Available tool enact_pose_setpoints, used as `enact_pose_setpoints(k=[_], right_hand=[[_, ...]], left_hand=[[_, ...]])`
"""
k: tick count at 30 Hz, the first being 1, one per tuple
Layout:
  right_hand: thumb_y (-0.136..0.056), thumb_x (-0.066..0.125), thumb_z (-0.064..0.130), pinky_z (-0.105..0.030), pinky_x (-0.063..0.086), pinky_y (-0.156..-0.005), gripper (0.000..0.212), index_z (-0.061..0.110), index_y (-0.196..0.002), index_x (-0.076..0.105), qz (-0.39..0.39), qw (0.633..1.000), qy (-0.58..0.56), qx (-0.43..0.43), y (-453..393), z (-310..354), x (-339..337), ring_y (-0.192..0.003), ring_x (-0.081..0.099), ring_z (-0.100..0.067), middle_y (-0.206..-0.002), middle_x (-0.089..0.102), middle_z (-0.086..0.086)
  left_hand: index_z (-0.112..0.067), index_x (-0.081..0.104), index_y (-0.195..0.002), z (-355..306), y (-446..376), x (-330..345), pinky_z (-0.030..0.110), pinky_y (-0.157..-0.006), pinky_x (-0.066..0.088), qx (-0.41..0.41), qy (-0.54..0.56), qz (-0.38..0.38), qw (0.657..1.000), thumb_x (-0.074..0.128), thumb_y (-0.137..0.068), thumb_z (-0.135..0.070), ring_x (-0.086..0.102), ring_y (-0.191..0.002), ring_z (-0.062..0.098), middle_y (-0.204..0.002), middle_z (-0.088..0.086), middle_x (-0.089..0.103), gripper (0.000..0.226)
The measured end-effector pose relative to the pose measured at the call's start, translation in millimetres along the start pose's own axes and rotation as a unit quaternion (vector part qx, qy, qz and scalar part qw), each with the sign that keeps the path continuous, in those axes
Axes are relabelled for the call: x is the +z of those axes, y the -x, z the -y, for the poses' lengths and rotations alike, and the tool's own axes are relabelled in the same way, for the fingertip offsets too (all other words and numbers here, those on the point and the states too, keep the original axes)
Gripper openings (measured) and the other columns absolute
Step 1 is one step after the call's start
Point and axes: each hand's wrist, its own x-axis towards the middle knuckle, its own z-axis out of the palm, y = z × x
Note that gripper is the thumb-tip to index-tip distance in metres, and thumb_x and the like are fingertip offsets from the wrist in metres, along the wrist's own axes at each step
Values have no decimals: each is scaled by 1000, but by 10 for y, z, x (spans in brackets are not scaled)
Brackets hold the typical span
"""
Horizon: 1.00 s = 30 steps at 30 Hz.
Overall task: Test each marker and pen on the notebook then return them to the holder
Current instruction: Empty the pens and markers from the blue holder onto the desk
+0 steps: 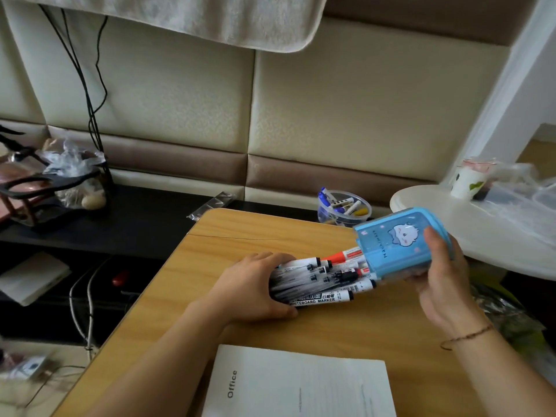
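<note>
Holder: blue, tipped sideways above worktop, right hand grip wrapped round it. Markers: bundle spilling out, left hand grip curled round them. Notebook: closed, nearer.

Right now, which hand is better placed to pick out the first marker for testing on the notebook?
Probably the left hand: it already grips the bundle of whiteboard markers sliding from the blue holder. The right hand is occupied holding that tilted holder. The notebook lies closed nearby.
</note>
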Motion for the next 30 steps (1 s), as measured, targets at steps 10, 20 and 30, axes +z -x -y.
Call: enact_pose_setpoints(k=[10, 20, 30], right_hand=[[-46, 75, 75, -38, 55, -77, 81, 36, -116, 60, -27, 999, 22, 7, -33, -11, -410, -106, 65, -20, -115, 66, -3], [-50, 75, 73, -47, 55, -84, 92, 25, -127, 58, -38, 998, 24, 34, -75, 16, -724, -112, 63, -27, -121, 66, -7], [-72, 65, 61, -48, 56, -85, 71, 26, -133, 53, -46, 998, -30, 25, -6, 38, -920, -113, 62, -27, -127, 62, -9]], left_hand=[[-44, 24, -145, -82, -4, -63, 27, -96, 40, 6, -51, 58, 997, 69, -68, -69, 42, -114, 5, -131, -20, 47, 93], [-48, 7, -148, -175, -30, -48, 42, -118, 12, -9, -95, 118, 988, 59, -58, -86, 26, -138, 12, -152, -19, 28, 111], [-42, 21, -149, -509, -359, 1, 48, -113, 27, -10, -81, 156, 984, 28, -67, -94, 32, -139, 20, -153, -11, 32, 97]])
